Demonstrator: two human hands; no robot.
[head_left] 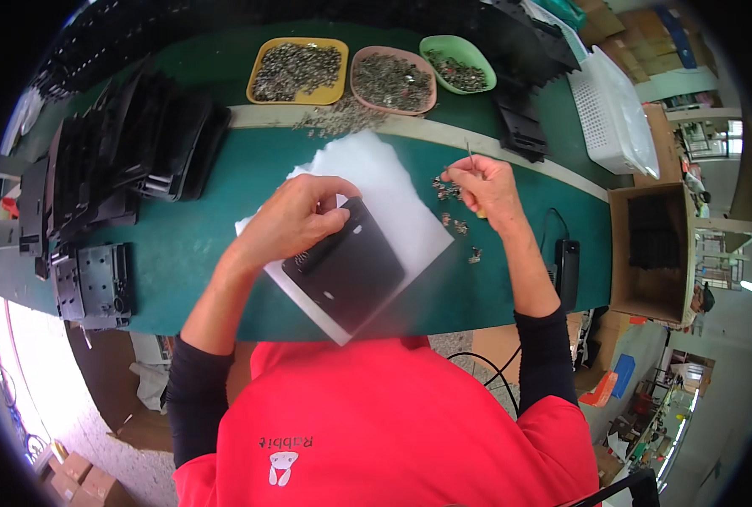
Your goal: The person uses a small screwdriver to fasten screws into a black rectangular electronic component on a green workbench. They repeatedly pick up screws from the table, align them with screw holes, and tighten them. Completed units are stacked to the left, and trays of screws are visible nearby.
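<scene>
Black panel (359,272), one, in left hand (298,216)

The panel (361,275) is black, the foam sheet (380,173) white, the tabletop (169,262) green. A red shirt (410,406) bears a white animal print (283,461).

A green workbench (169,279) stands above speckled floor (80,418), apparent daylight (19,346) glaring left.

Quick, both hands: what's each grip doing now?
Left hand: closed, at the upper end of the black panel.
Right hand: closed, holding a thin metal tool.
</scene>
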